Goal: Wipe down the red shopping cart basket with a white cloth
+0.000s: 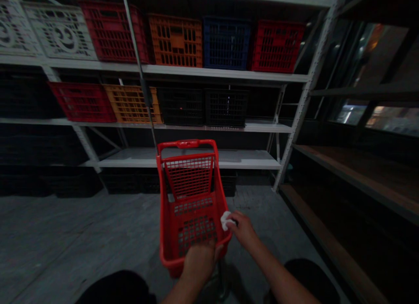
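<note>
A small red plastic shopping cart (163, 225) stands on the floor in front of me, its handle on the far side and its basket showing no goods. My left hand (200, 261) is closed over the near rim of the basket, with part of its fingers hidden. At the basket's right rim, my right hand (242, 229) pinches a crumpled white cloth or tissue (225, 221). That white piece touches the rim. Something small and dark shows at the right fingers, too unclear to name.
Behind the cart, a white metal shelf rack (196, 164) carries several plastic crates, among them an orange crate (176, 41) and a blue crate (226, 43). Along the right side runs another shelf (356, 177). A thin pole (137, 64) rises behind the cart's left side. My knees flank the cart.
</note>
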The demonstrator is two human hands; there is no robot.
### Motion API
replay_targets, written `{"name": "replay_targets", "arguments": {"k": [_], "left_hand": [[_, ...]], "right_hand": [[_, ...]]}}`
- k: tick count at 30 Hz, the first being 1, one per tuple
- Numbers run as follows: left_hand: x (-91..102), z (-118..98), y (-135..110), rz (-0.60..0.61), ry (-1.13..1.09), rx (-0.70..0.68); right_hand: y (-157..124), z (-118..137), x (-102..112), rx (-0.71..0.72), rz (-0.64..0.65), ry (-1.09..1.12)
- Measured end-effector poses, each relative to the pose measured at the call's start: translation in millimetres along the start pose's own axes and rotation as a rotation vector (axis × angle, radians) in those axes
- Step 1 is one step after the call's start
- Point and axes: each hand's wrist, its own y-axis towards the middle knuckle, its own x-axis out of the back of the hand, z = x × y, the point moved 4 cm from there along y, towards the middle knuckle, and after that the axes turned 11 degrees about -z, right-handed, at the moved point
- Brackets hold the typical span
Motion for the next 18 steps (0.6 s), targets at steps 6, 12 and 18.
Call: {"name": "replay_targets", "arguments": {"k": [6,12,18], "left_hand": [[-5.7,3.0,-0.2,0.003,-0.006,0.006],[-9.5,7.9,-2.7,-0.028,-0.035,0.016],[-3.9,13.2,-10.1,-0.002,-0.057,-0.024]], "right_hand": [[50.1,-10.2,-10.3,0.037,-0.104,-0.016],[-6.7,-10.7,2.7,0.004,0.145,0.128],[-6.4,-15.1,2.5,-0.059,0.261,0.277]]}}
